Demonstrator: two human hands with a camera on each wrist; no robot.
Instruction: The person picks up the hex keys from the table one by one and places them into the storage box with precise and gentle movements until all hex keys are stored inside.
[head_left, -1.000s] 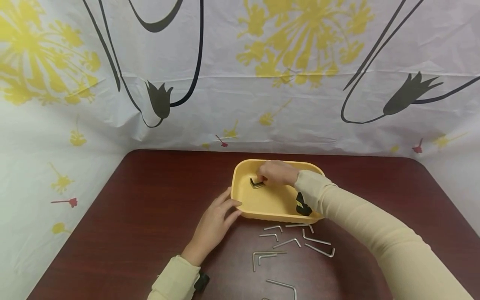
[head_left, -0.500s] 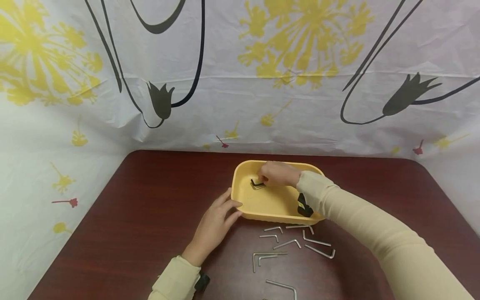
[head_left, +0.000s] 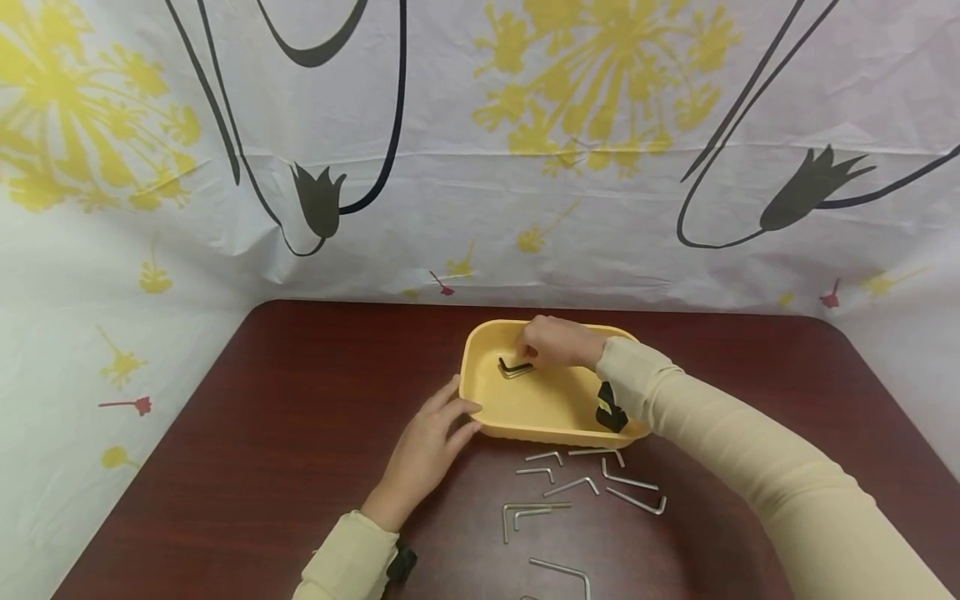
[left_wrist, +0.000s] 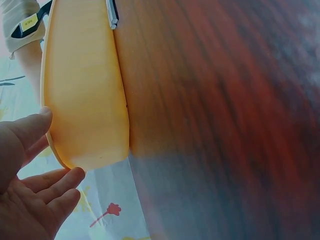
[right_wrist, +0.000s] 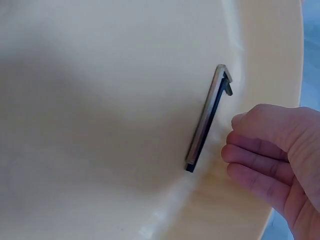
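Note:
At the near-left corner of a yellow tray (head_left: 525, 437), my left hand (head_left: 423, 446) touches the rim and outer wall with spread, fairly straight fingers. My right hand (head_left: 558, 342) is inside the tray, near its back-left part. In the right wrist view its fingers (right_wrist: 255, 147) are loosely bent with thumb and index close together, and nothing shows between them. Just beside them, apart from the fingertips, lie two L-shaped hex keys side by side on the tray floor: a black hex key (right_wrist: 212, 110) and a silvery hex key (right_wrist: 204, 117).
Several silver hex keys (head_left: 630, 479) lie scattered on the dark red table (head_left: 337, 367) in front of the tray. Another hex key (head_left: 558, 568) lies closer to me. A patterned white cloth (head_left: 450, 225) hangs behind the table. Black straps sit on both wrists.
My right hand has lifted slightly and shifted a little to the right beside the hex keys. The left hand stays at the tray corner.

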